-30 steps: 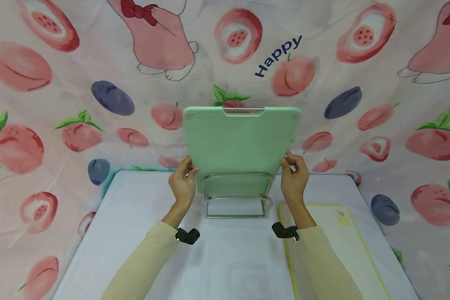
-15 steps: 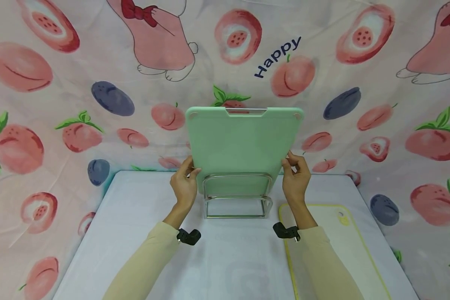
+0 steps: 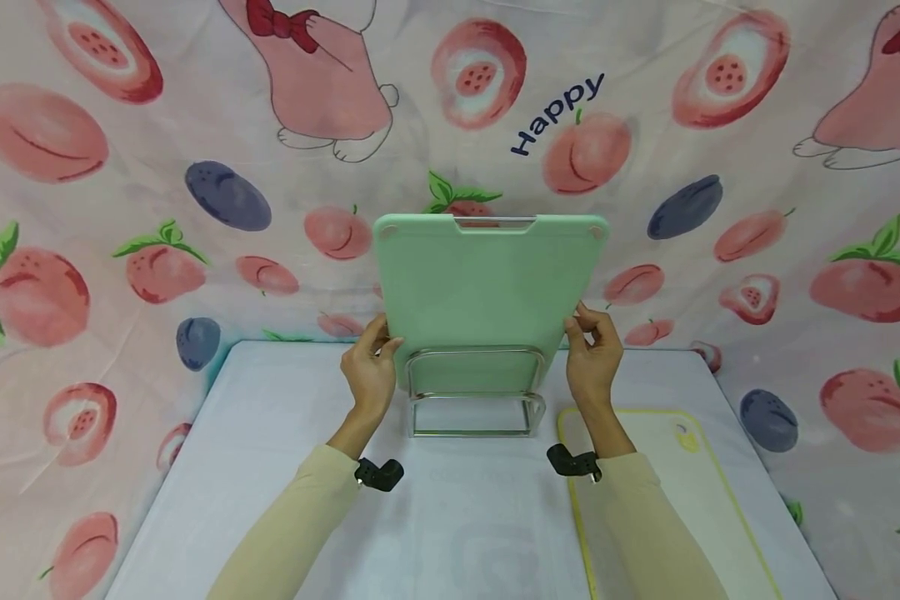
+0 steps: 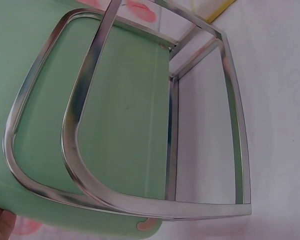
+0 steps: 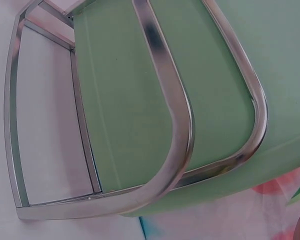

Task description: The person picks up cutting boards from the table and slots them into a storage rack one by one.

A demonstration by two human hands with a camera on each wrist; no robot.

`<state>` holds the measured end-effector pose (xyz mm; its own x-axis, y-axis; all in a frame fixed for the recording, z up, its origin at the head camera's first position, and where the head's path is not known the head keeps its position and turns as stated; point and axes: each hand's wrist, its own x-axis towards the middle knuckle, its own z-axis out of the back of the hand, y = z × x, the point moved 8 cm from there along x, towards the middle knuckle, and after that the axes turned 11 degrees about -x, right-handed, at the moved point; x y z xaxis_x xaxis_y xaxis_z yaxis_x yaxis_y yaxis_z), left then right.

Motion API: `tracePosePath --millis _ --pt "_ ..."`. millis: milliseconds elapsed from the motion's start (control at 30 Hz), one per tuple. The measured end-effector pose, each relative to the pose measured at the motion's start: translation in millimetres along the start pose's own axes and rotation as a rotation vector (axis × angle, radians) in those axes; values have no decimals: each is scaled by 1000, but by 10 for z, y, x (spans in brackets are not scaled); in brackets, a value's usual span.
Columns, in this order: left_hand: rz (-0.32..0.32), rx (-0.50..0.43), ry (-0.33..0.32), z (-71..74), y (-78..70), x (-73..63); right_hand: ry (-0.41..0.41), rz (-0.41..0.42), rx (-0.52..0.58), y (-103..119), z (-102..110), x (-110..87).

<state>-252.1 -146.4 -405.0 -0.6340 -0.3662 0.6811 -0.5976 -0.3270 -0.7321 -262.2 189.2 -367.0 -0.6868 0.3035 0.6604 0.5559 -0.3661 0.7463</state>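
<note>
A pale green cutting board (image 3: 487, 283), with a handle slot along its top edge, stands upright and leans slightly back in a silver metal rack (image 3: 472, 433). My left hand (image 3: 367, 371) pinches the board's left edge between thumb and fingers, just above the rack's level. On the opposite edge my right hand (image 3: 594, 358) does the same. Through the left wrist view the rack's rounded bars (image 4: 72, 135) cross in front of the green face, and only some fingertips (image 4: 1, 225) show. The right wrist view has the bars (image 5: 182, 125) close up, with a sliver of hand.
A white cutting board with a yellow rim (image 3: 693, 479) lies flat on the right of the white-covered table (image 3: 270, 433), partly under my right forearm. A fruit-printed cloth (image 3: 270, 108) hangs behind the table and along its sides.
Over the first half second the green cutting board and both hands shifted slightly to the right. Since then they have barely moved. The rack has stayed in place.
</note>
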Motion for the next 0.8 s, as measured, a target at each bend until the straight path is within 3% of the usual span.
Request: tracePosePath --millis 400,567,800 --pt "23 36 30 -28 27 34 23 -37 11 -45 -30 24" --pt "73 57 45 -32 49 59 39 -78 1 -57 -60 27" --pt "138 91 57 -42 90 100 44 -71 -13 -69 -77 51"
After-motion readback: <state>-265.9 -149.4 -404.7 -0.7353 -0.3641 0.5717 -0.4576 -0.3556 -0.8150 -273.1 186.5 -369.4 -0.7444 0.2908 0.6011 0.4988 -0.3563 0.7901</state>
